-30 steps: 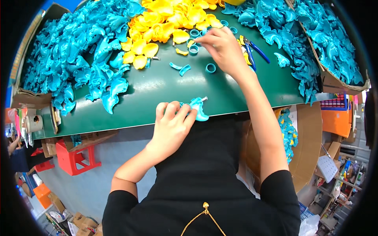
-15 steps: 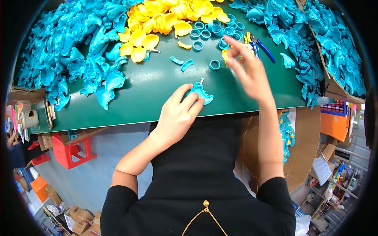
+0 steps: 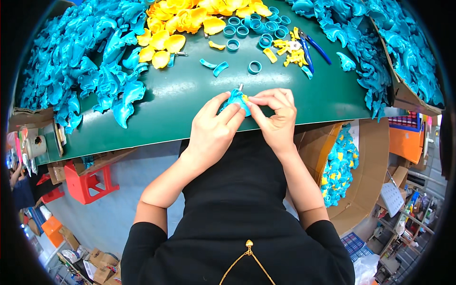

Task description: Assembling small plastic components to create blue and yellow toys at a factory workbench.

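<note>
My left hand (image 3: pixel 212 126) is closed on a curved turquoise plastic piece (image 3: pixel 234 98) near the table's front edge. A short metal pin (image 3: pixel 241 87) sticks out of its far end. With thumb and fingers pinched, my right hand (image 3: pixel 277 116) holds a small yellow plastic part (image 3: pixel 245 98) against the piece's right side. Fingers hide much of both parts. Beyond the hands lie a turquoise ring (image 3: pixel 254 67) and two thin curved turquoise strips (image 3: pixel 220 69). Small yellow parts (image 3: pixel 296 54) are heaped beside blue-handled cutters (image 3: pixel 317 49) at the right.
Turquoise shell-like pieces (image 3: pixel 109 52) pile up on the green table (image 3: pixel 175 111) at the left, with more at the right beside a cardboard edge. Yellow cupped pieces (image 3: pixel 178 19) and several rings (image 3: pixel 242 32) lie at the back. Below right, a cardboard box (image 3: pixel 371 166) holds turquoise-and-yellow pieces.
My right hand has come from above the small yellow parts down to the turquoise piece, now pinching a yellow part. My left hand still holds the piece, shifted slightly.
</note>
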Available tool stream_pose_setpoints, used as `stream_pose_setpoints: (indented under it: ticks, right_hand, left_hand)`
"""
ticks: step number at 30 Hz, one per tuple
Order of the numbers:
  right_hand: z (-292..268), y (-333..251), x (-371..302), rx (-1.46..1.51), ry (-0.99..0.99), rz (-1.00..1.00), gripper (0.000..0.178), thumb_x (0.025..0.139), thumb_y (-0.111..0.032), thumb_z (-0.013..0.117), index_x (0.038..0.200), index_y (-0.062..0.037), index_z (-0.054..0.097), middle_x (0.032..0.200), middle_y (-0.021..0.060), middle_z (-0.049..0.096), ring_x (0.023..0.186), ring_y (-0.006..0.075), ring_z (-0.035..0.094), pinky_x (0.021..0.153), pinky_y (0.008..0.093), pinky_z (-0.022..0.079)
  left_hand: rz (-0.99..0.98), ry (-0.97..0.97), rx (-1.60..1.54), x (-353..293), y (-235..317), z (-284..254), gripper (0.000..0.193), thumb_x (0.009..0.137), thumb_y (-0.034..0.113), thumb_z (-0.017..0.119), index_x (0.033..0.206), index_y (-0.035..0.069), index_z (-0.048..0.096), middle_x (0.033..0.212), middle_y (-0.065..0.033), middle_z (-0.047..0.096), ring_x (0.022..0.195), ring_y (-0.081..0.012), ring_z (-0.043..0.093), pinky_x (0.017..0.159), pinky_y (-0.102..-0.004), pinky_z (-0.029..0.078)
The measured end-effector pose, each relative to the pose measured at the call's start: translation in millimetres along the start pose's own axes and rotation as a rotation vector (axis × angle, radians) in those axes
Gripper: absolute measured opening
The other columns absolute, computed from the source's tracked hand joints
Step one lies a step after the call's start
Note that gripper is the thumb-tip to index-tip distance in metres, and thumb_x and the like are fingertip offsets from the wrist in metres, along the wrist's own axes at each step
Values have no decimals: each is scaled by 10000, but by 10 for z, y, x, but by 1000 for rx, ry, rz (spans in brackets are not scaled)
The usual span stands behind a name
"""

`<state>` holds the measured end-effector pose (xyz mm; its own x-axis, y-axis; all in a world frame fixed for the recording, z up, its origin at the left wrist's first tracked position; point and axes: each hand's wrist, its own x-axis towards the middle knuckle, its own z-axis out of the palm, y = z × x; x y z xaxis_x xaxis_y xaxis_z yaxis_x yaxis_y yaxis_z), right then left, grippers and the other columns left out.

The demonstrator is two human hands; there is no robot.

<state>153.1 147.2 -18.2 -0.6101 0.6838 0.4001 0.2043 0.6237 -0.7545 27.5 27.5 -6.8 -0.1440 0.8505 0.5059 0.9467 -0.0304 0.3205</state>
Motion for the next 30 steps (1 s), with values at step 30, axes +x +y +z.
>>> stream_pose_setpoints:
  ticks: [30]
  right_hand:
    - [533,464,2199,-692,-189,-429,401,787,-126,790,1169,-181,681,965,24,677,1087,250,567,938,401,498]
  left_hand:
    - [-41,132,59,-253,-189,5,290,626,-27,694,901,64,683,1027,-9,669,1067,-269,557,801,-342,528]
